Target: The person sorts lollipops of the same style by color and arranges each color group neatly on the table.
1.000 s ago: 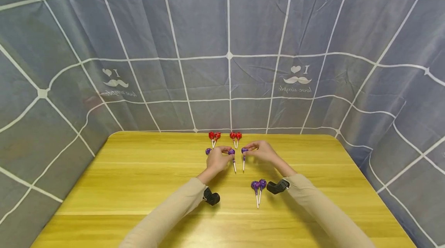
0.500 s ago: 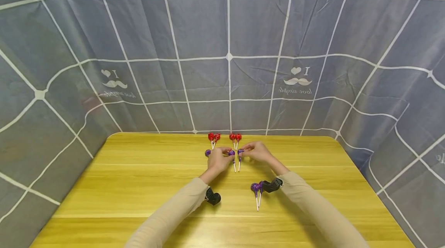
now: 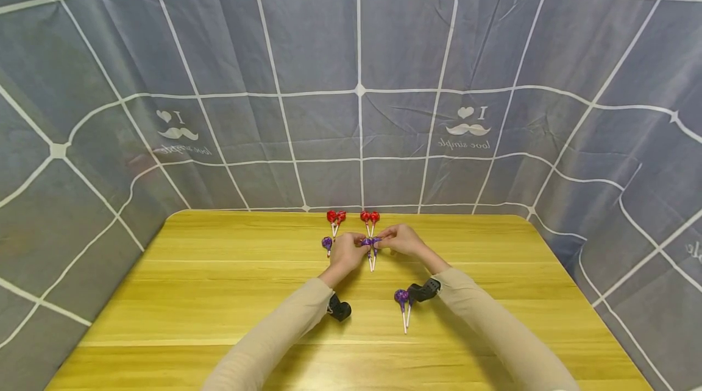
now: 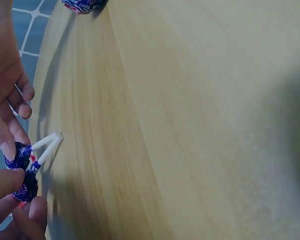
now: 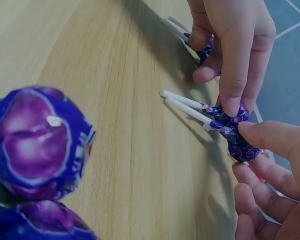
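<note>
My left hand point(image 3: 344, 254) pinches a purple-wrapped lollipop point(image 5: 235, 111) by its candy head, between thumb and fingertips. Facing it, my right hand point(image 3: 404, 240) pinches a second purple lollipop point(image 5: 242, 147) the same way. Both heads sit side by side between the hands, at the far middle of the table. Their white sticks point toward me and nearly meet at the ends. Another pair of purple lollipops point(image 5: 205, 52) lies left of my left hand, partly hidden by it in the head view. Two more purple lollipops point(image 3: 401, 296) lie under my right wrist, one partly covered by the wrist camera.
Along the back of the wooden table point(image 3: 219, 293) lie two pairs of red lollipops, a left pair point(image 3: 336, 217) and a right pair point(image 3: 370, 217), sticks toward me. A grey curtain point(image 3: 318, 123) with white lines hangs behind and at both sides.
My right hand has moved left with its lollipop, bringing it against the one in my left hand. The left hand has stayed nearly in place, holding its lollipop.
</note>
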`<state>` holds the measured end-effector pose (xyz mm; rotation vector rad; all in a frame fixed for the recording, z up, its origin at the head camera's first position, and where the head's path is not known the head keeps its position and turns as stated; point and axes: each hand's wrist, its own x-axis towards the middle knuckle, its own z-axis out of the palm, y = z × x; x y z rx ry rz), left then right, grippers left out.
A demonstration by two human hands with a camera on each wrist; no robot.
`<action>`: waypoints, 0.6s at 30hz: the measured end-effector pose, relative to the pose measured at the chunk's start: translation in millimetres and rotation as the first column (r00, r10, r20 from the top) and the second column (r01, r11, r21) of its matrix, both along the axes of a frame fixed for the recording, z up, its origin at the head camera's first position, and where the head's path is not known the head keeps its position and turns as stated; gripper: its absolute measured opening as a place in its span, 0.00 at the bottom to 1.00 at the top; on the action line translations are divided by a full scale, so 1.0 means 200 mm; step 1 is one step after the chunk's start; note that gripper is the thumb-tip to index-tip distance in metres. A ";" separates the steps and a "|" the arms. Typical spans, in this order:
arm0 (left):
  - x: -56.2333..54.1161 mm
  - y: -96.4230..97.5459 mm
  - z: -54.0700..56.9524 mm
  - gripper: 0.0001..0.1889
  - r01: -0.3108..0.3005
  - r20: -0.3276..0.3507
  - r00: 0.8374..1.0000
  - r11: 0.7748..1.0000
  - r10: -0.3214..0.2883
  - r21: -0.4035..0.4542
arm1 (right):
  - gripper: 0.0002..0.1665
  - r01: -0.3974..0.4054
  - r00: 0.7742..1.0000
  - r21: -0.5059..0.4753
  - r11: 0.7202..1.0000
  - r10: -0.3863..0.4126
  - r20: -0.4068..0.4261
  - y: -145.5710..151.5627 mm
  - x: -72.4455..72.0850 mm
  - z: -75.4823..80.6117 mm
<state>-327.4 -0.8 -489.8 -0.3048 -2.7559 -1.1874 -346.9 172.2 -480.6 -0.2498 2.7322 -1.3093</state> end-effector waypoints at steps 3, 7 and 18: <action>0.00 0.01 -0.01 0.14 -0.012 0.006 1.000 1.000 0.012 -0.018 | 0.17 0.003 1.000 0.008 1.000 -0.003 0.003 0.00 0.00 0.00; -0.01 0.01 -0.01 0.14 -0.027 0.007 1.000 0.999 0.027 -0.027 | 0.17 0.013 1.000 0.017 1.000 -0.013 0.005 -0.01 0.00 -0.01; -0.03 0.03 -0.01 0.13 -0.044 0.020 0.999 0.996 0.046 -0.073 | 0.16 0.017 1.000 0.012 1.000 -0.018 0.017 0.00 0.00 -0.03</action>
